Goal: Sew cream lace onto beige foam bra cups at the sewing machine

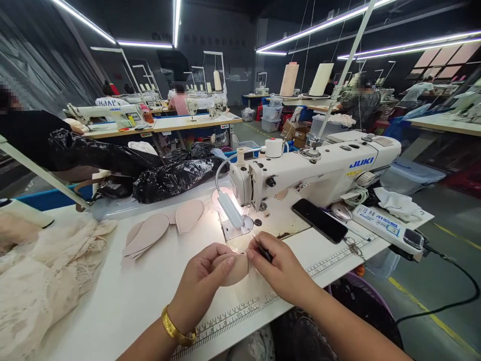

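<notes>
My left hand (206, 276) is closed on a beige cup-shaped fabric piece (236, 273), thumb on top, above the front of the table. My right hand (278, 265) pinches at the piece's right edge, and a small dark tool (265, 249), its kind hidden by the fingers, is held in it. Just beyond both hands stands a white JUKI sewing machine (319, 168), its lamp (230, 209) lit over the needle plate. More beige cup pieces (148, 233) lie in overlapping stacks to the left of the needle area.
Cream lace fabric (56, 281) is heaped at the left. A black phone (319, 219) lies right of the needle area, near a white box (379, 223). Black plastic bags (176, 175) rest behind the table. A printed ruler (233, 313) runs along the front edge. Other people sit at machines beyond.
</notes>
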A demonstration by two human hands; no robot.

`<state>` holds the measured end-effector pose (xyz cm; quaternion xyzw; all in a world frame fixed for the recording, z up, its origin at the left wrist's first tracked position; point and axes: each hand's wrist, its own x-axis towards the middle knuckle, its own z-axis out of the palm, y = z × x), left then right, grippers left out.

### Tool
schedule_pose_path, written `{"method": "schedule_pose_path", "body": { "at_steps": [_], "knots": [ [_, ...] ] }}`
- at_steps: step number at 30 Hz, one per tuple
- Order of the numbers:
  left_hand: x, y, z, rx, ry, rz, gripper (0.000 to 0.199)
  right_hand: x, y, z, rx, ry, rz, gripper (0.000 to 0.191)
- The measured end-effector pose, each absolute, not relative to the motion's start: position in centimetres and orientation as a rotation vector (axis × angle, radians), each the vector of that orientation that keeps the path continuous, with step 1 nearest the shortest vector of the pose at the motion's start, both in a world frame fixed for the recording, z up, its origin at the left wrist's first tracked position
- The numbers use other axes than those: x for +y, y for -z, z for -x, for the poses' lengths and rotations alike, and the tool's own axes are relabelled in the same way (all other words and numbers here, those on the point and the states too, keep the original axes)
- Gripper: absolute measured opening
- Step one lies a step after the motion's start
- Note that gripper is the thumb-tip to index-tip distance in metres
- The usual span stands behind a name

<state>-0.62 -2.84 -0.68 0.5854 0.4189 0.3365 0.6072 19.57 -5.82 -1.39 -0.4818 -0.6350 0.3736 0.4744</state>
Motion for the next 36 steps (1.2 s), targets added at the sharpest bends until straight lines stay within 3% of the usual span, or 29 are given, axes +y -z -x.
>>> {"method": "schedule_pose_path", "body": {
  "at_steps": [5, 10, 12, 14, 16, 17, 23, 31, 36],
  "knots": [
    [-3.1, 0.4, 0.5, 0.992, -0.773, -1.383, 0.034, -5.5, 2.5, -19.2, -1.063, -1.456, 1.009, 0.036],
    [-3.3, 0.3, 1.0, 0.839, -0.758, -1.577, 0.039, -6.1, 2.4, -18.5, -0.911, -1.517, 0.911, 0.041],
    [-3.1, 0.6, 1.0, 0.969, -0.871, -1.602, 0.032, -6.4, 2.4, -18.4, -0.929, -1.507, 0.893, 0.039],
    [-2.8, 1.1, 0.7, 1.089, -0.904, -1.55, 0.048, -6.6, 2.5, -18.3, -0.961, -1.493, 0.86, 0.035],
    [-2.7, 1.4, 0.1, 0.993, -0.789, -1.412, 0.07, -6.8, 2.7, -18.0, -0.984, -1.478, 0.827, 0.033],
    [-2.8, 1.5, -0.2, 0.898, -0.721, -1.319, 0.072, -6.9, 2.8, -17.9, -0.99, -1.477, 0.82, 0.033],
    [-3.1, 1.0, -0.6, 0.827, -0.602, -1.011, 0.049, -8.0, 3.0, -17.9, -1.051, -1.529, 0.753, 0.035],
    [-2.2, -0.1, 0.7, 0.925, -0.693, -0.931, 0.044, -8.2, 1.6, -21.8, -1.498, -1.138, 1.169, 0.029],
    [-2.4, 0.0, 0.6, 0.885, -0.66, -0.959, 0.043, -7.9, 1.0, -21.4, -1.65, -1.033, 1.128, 0.019]
  ]
}}
